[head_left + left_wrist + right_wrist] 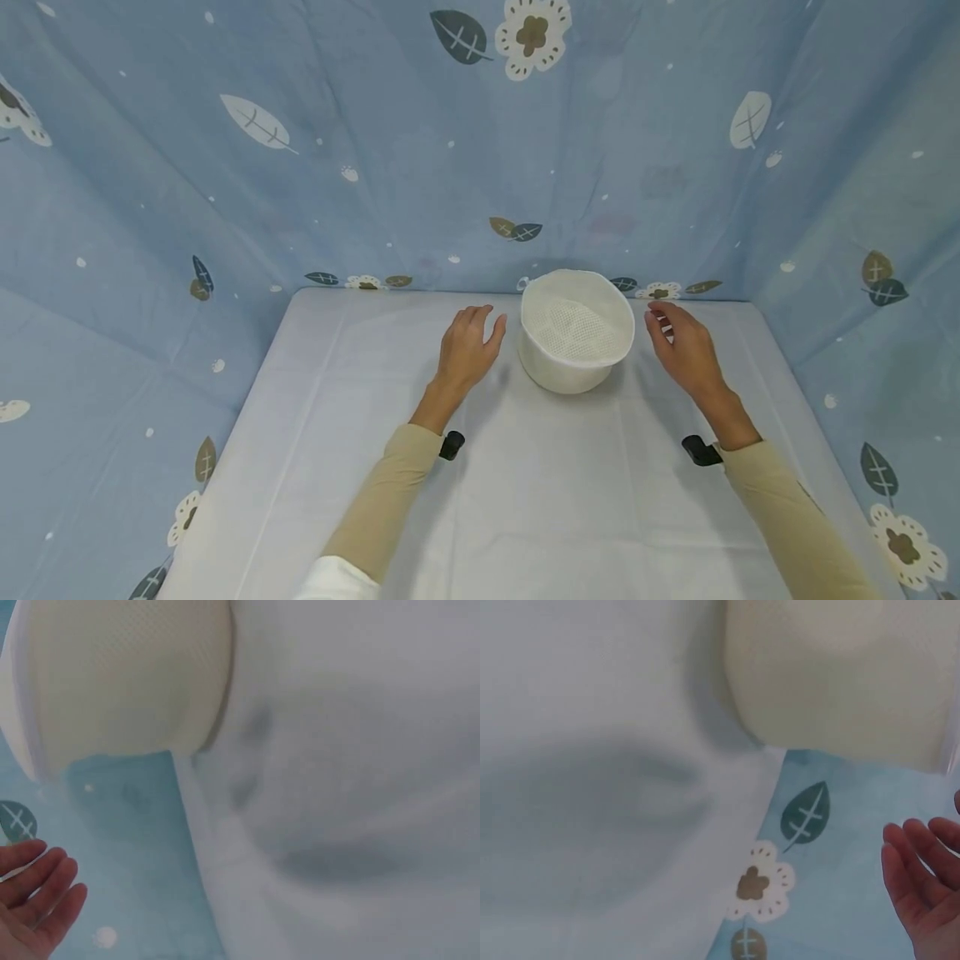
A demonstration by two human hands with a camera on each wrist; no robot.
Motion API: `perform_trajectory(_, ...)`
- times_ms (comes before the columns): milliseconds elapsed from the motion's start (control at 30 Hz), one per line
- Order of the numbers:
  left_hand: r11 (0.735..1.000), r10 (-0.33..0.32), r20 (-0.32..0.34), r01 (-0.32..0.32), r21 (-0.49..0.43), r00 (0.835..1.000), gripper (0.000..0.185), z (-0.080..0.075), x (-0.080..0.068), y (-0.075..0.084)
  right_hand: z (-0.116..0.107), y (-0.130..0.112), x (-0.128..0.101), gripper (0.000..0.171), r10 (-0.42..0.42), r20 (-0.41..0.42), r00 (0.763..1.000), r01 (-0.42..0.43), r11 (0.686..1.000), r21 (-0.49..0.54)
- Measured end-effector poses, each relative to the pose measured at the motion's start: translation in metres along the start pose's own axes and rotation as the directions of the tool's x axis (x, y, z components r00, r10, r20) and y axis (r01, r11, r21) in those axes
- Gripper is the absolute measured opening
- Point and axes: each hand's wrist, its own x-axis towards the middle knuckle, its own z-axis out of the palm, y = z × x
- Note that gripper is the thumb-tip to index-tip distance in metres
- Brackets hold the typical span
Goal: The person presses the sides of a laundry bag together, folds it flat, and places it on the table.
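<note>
Only your head view shows the mesh bottom inside the white basket [576, 331], which stands at the far table [375, 375] edge between your relaxed, empty left hand [465, 350] and right hand [686, 350], touching neither.

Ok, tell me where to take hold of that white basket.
Probably by its side walls, one hand from each side. The white basket stands upright, round, with no handle in view, wider at the rim. The left hand and right hand already flank it, open, not touching.
</note>
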Motion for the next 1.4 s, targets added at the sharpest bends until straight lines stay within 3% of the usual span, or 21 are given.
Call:
perform_trajectory(267,0.999,-0.025,0.028,0.026,-0.043,0.999,0.04,0.012,0.006,0.016,0.003,-0.01,0.008,0.034,0.028,0.038,0.999,-0.029,0.999,0.041)
perform_trajectory(400,0.994,-0.067,0.06,0.072,-0.078,0.996,0.041,0.018,0.008,0.023,0.005,-0.013,0.01,0.035,0.056,0.064,0.996,-0.06,0.997,0.052)
perform_trajectory(533,0.977,-0.115,0.099,0.13,-0.169,0.988,0.039,0.02,0.01,0.029,0.006,-0.014,0.012,0.034,0.081,0.088,0.993,-0.088,0.993,0.081)
perform_trajectory(800,0.907,-0.197,0.146,0.237,-0.349,0.969,0.033,0.022,0.013,0.035,0.008,-0.019,0.013,0.034,0.161,0.136,0.978,-0.179,0.975,0.132)
perform_trajectory(900,0.86,-0.251,0.152,0.292,-0.418,0.956,0.032,0.023,0.013,0.037,0.007,-0.021,0.014,0.033,0.182,0.152,0.972,-0.205,0.966,0.159)
perform_trajectory(1033,0.777,-0.335,0.172,0.375,-0.505,0.926,0.032,0.021,0.014,0.04,0.006,-0.023,0.014,0.032,0.214,0.175,0.961,-0.246,0.951,0.187)
perform_trajectory(1133,0.738,-0.376,0.199,0.423,-0.526,0.905,0.032,0.019,0.013,0.042,0.004,-0.024,0.015,0.034,0.24,0.203,0.949,-0.281,0.936,0.211)
perform_trajectory(1400,0.706,-0.404,0.227,0.459,-0.539,0.886,0.029,0.011,0.009,0.041,-0.001,-0.025,0.013,0.042,0.298,0.312,0.902,-0.399,0.852,0.34)
